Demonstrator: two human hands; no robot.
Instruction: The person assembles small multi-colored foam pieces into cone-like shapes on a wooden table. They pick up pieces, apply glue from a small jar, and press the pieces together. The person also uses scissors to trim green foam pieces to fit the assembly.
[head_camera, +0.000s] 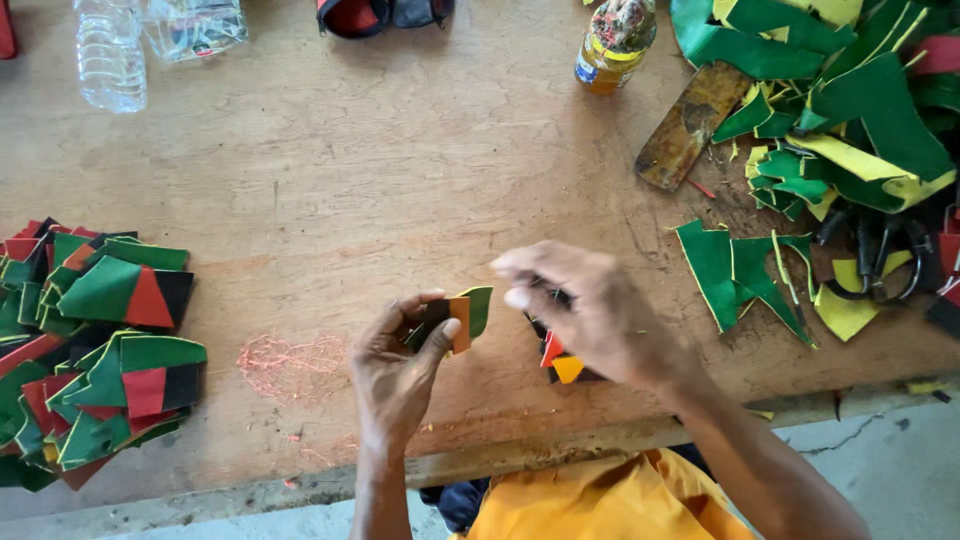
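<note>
My left hand (395, 365) pinches a small patchwork piece (462, 315) of green, orange and black material between thumb and fingers, just above the wooden table (400, 180). My right hand (585, 310) hovers beside it with the fingers curled together; whether it grips anything I cannot tell. Under the right hand lie a few small red, yellow and black pieces (560, 360).
A heap of finished green, red and black patches (95, 345) fills the left edge. Green and yellow offcuts (850, 120) and scissors (870, 265) lie at right. A worn flat block (692, 125), a glue bottle (615, 40), plastic bottles (110, 50) and a tangle of red thread (290, 365) are also there.
</note>
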